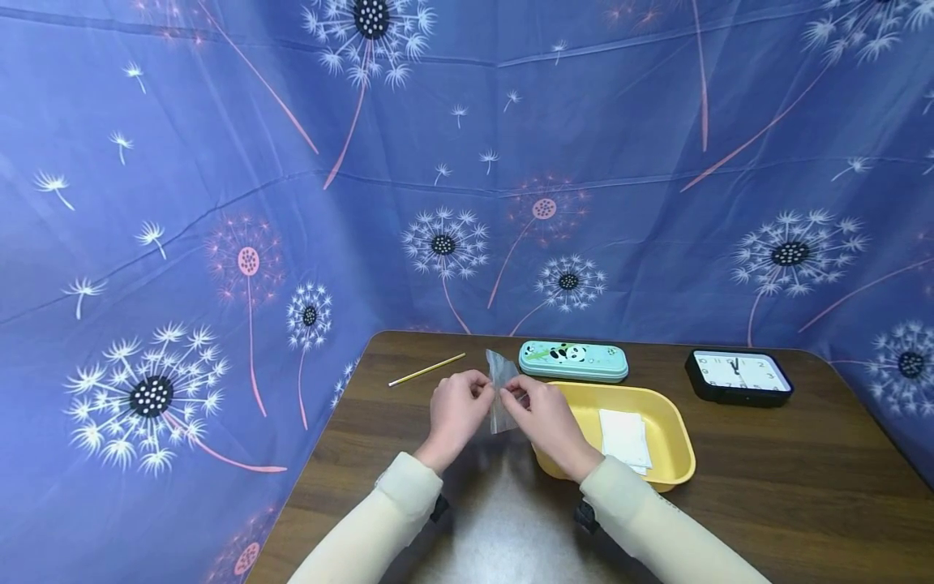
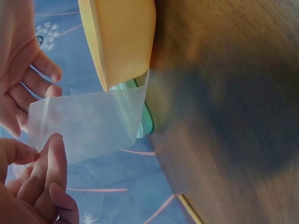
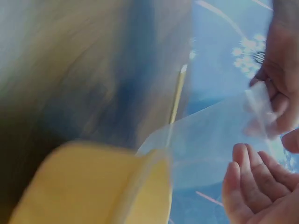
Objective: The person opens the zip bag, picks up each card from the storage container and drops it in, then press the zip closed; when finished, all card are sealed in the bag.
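Note:
A clear plastic bag (image 1: 499,365) is held up above the table between both hands. My left hand (image 1: 454,412) pinches one side of its upper edge with thumb and fingertips. From the other side, my right hand (image 1: 549,422) grips the same edge, its thumb and index finger close to the left fingertips. In the left wrist view the see-through bag (image 2: 93,123) hangs flat, with a stiffer band along the edge by the fingers. The right wrist view shows the left hand (image 3: 282,79) at the bag's far corner and the right fingers (image 3: 264,179) loosely bent beside it.
A yellow tub (image 1: 667,422) with white sheets (image 1: 623,438) inside stands under the right forearm. Behind it lies a mint panda pencil case (image 1: 572,361). A yellow pencil (image 1: 426,370) is on the left, a black-framed clock (image 1: 739,378) on the right.

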`<state>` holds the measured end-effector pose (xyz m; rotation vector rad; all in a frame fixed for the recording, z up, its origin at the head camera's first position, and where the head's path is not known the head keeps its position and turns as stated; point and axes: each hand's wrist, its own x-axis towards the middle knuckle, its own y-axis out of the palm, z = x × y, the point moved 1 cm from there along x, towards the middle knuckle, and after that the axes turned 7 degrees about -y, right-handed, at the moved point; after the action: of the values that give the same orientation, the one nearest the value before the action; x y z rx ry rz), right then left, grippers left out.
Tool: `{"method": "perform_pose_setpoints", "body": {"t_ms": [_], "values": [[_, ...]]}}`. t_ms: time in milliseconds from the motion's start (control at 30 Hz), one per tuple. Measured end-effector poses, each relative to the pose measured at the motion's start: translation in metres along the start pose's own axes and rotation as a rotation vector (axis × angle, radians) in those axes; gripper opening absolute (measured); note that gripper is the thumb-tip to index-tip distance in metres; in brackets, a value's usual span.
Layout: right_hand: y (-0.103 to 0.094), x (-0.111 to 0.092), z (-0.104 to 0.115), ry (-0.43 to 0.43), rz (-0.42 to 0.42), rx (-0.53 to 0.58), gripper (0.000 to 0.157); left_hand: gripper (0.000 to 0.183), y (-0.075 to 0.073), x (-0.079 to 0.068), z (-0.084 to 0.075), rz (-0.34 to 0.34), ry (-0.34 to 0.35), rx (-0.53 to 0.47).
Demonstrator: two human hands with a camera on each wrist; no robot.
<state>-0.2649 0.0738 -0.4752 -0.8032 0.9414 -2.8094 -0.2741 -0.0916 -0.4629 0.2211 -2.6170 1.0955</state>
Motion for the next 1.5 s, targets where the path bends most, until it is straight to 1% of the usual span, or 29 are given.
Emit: {"method": "perform_pose_setpoints", "body": {"t_ms": [100, 167, 200, 300, 400, 567, 667, 833, 1000, 1133, 1267, 1400, 1500], "values": [[-0.004, 0.004, 0.003, 0.088, -0.003, 0.150, 0.019, 0.011, -0.001, -0.002, -0.006, -0.002, 0.048, 0.044], [-0.006, 0.005, 0.003, 0.107, -0.008, 0.193, 0.021, 0.009, 0.000, -0.004, -0.009, -0.009, 0.086, 0.074], [-0.006, 0.006, 0.003, 0.108, -0.011, 0.193, 0.022, 0.009, 0.001, -0.005, -0.011, -0.012, 0.104, 0.095], [-0.007, 0.007, 0.002, 0.101, -0.012, 0.166, 0.021, 0.007, 0.003, -0.006, -0.013, -0.016, 0.140, 0.134], [-0.009, 0.007, 0.002, 0.100, -0.001, 0.151, 0.019, 0.007, 0.004, -0.006, -0.013, -0.009, 0.152, 0.145], [-0.012, 0.008, 0.002, 0.098, 0.025, 0.118, 0.015, 0.006, 0.004, -0.005, -0.011, 0.008, 0.148, 0.132], [-0.014, 0.008, 0.004, 0.081, 0.034, 0.101, 0.013, 0.005, 0.004, -0.005, -0.010, 0.024, 0.148, 0.129], [-0.017, 0.009, 0.007, 0.059, 0.032, 0.051, 0.009, 0.005, 0.003, -0.005, -0.010, 0.040, 0.155, 0.110], [-0.017, 0.011, 0.008, 0.071, 0.037, 0.020, 0.007, 0.005, 0.003, -0.005, -0.013, 0.044, 0.167, 0.141], [-0.015, 0.013, 0.008, 0.078, 0.045, 0.018, 0.005, 0.005, 0.002, -0.006, -0.014, 0.024, 0.196, 0.178], [-0.014, 0.013, 0.008, 0.052, 0.042, -0.008, 0.006, 0.008, 0.002, -0.007, -0.013, -0.003, 0.226, 0.199], [-0.014, 0.014, 0.009, 0.030, 0.039, -0.041, 0.005, 0.010, 0.003, -0.007, -0.012, -0.016, 0.238, 0.208], [-0.014, 0.014, 0.010, 0.025, 0.036, -0.065, 0.006, 0.010, 0.002, -0.007, -0.010, -0.017, 0.236, 0.195]]}}
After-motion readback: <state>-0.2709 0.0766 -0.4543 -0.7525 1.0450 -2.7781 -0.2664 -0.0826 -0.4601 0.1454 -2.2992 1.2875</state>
